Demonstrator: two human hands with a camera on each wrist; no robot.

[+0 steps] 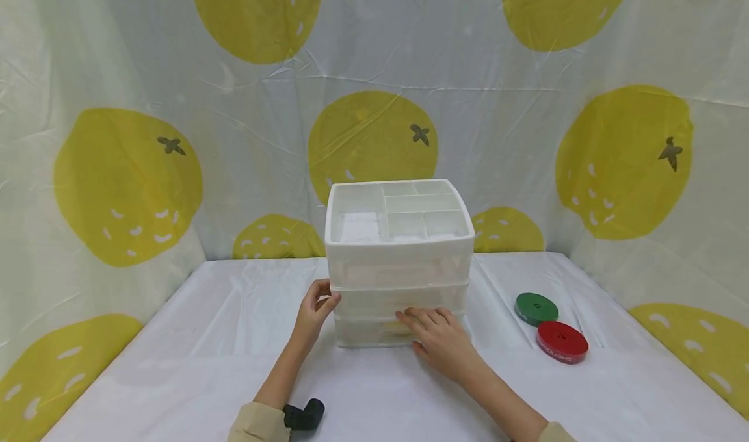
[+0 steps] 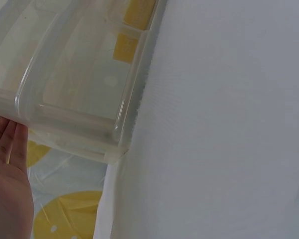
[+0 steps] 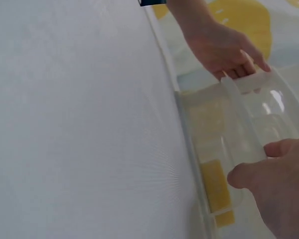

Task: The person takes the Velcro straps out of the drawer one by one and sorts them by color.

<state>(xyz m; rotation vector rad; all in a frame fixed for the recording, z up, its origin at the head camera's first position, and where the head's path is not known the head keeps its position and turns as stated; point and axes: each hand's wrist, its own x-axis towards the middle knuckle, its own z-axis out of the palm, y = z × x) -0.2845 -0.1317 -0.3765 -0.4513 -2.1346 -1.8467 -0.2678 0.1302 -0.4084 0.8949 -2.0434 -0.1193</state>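
A white translucent drawer unit (image 1: 404,266) stands on the table, its drawers stacked under a top tray (image 1: 404,198) with several compartments. My left hand (image 1: 310,318) is at the unit's left side, thumb near the front corner and fingers against the side wall. In the left wrist view its fingers (image 2: 6,142) look fairly straight along that wall. Across the lower drawer fronts lies my right hand (image 1: 441,341), fingers extended, touching the front. Through the clear bottom drawer (image 3: 209,117) show yellow pieces (image 3: 216,184), close to the right thumb.
Right of the unit, a green roll (image 1: 536,308) and a red roll (image 1: 563,342) lie flat on the white-covered table (image 1: 193,338). A black device (image 1: 304,416) is at the left wrist. A lemon-patterned curtain (image 1: 251,136) surrounds the table's back and sides.
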